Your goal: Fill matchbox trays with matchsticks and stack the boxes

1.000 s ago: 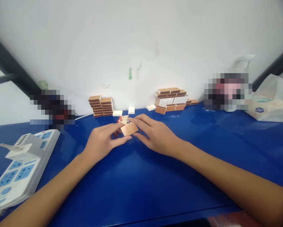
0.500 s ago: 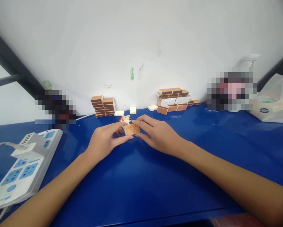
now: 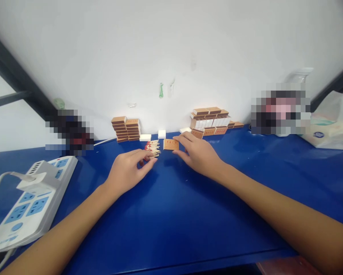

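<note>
A small tan matchbox (image 3: 171, 144) lies on the blue table (image 3: 171, 214), gripped by the thumb and fingers of my right hand (image 3: 198, 154). To its left is a loose heap of red-tipped matches (image 3: 152, 147). My left hand (image 3: 128, 171) rests beside that heap with its fingers curled together at the matches; whether it grips any is hidden.
Against the wall stand a stack of matchboxes (image 3: 126, 129) on the left and a bigger pile of boxes and white inner trays (image 3: 210, 121) on the right. Loose white trays (image 3: 153, 135) lie between. A white power strip (image 3: 31, 202) sits far left, a plastic bag (image 3: 331, 122) far right.
My right hand has carried the matchbox away from my left hand, up and to the right, and set it on the table. My left hand stayed by the matches.
</note>
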The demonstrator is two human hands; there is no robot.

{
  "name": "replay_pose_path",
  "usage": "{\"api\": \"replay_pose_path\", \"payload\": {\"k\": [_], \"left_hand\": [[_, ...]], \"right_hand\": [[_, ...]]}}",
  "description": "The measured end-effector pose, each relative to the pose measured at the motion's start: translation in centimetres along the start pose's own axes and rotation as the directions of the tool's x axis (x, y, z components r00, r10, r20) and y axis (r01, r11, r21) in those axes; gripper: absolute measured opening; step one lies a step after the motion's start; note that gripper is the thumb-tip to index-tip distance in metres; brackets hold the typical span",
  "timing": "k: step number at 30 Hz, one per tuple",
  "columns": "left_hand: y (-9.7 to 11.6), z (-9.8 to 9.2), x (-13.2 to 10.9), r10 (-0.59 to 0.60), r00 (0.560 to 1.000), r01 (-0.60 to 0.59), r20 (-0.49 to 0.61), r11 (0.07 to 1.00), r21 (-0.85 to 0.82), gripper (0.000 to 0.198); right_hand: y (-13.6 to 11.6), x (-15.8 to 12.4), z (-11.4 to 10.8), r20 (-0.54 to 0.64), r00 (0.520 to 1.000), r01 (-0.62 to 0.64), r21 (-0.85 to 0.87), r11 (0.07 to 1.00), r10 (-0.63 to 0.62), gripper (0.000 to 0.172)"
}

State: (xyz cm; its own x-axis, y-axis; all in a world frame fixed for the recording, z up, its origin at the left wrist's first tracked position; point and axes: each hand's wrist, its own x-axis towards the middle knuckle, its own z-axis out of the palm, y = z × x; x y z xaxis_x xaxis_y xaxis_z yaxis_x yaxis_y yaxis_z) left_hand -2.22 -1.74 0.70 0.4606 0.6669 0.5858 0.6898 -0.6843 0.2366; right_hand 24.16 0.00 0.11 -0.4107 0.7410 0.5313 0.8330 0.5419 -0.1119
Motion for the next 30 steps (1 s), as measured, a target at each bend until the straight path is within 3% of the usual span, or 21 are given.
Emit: {"api": "replay_pose_path", "payload": {"k": [4, 7, 11, 17, 21, 30], "left_hand": [[-0.1, 0.2, -0.1, -0.005, 0.997, 0.005, 0.08, 1.0, -0.003, 0.016], [-0.3, 0.3, -0.2, -0.015, 0.995, 0.015, 0.103, 1.0, -0.007, 0.017], [-0.6, 0.4, -0.3, -0.019, 0.992, 0.02, 0.125, 1.0, -0.007, 0.018], [-0.7, 0.3, -0.5, 0.004, 0.992, -0.007, 0.123, 1.0, 0.022, 0.02], [-0.6, 0.2, -0.4, 0.024, 0.992, -0.029, 0.126, 0.999, 0.035, 0.021], [-0.4, 0.2, -0.5, 0.034, 0.991, -0.042, 0.132, 0.997, 0.061, 0.023]], "right_hand": [[1.3, 1.5, 0.3, 0.004, 0.997, -0.077, 0.074, 0.994, 0.077, 0.033], [1.1, 3.9, 0.5, -0.01, 0.999, -0.037, 0.131, 0.991, 0.039, 0.031], [-0.9, 9.6, 1.0, -0.055, 0.998, 0.032, 0.172, 0.985, -0.023, 0.032], [-3.8, 17.1, 3.0, 0.032, 0.998, 0.043, 0.09, 0.995, -0.046, 0.022], [-4.7, 17.7, 4.1, 0.052, 0.997, 0.056, -0.029, 0.998, -0.054, 0.019], [-5.4, 15.7, 4.8, 0.028, 0.998, 0.058, -0.083, 0.995, -0.056, 0.039]]}}
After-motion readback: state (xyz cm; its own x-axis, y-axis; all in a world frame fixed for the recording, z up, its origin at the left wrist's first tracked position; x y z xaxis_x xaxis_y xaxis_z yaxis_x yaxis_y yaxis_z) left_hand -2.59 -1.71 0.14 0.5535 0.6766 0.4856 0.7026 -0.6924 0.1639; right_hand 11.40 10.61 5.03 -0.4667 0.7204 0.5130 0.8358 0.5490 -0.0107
